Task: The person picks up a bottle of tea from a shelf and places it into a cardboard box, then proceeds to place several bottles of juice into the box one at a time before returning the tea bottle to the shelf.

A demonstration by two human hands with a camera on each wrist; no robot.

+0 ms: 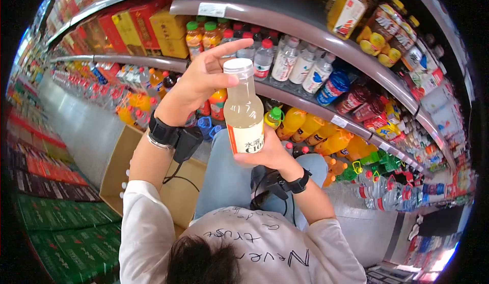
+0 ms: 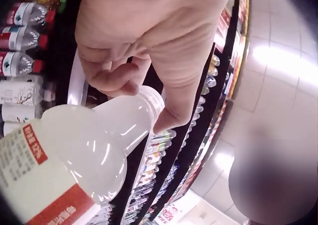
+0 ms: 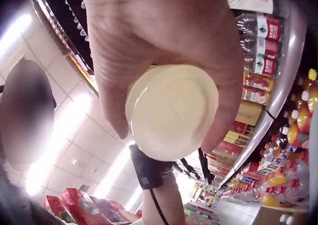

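A clear bottle of pale cloudy drink (image 1: 243, 112), with a white cap and a white-and-orange label, is held up over the person's lap. The right hand (image 1: 270, 149) grips it round the labelled lower body; in the right wrist view the bottle's round base (image 3: 172, 113) sits between thumb and fingers. At the top, the left hand (image 1: 201, 78) pinches the neck just under the cap (image 1: 238, 66), thumb on the near side and index finger stretched out past it. From the left wrist, the curled fingers (image 2: 117, 78) and thumb close about the bottle's neck (image 2: 134, 113).
Ahead runs a shelf edge (image 1: 300, 101) with water bottles (image 1: 305, 67) above it. Orange juice bottles (image 1: 316, 131) stand lower down. An open cardboard box (image 1: 114, 169) is beside the person's legs. Green cartons (image 1: 61, 233) are stacked at the left.
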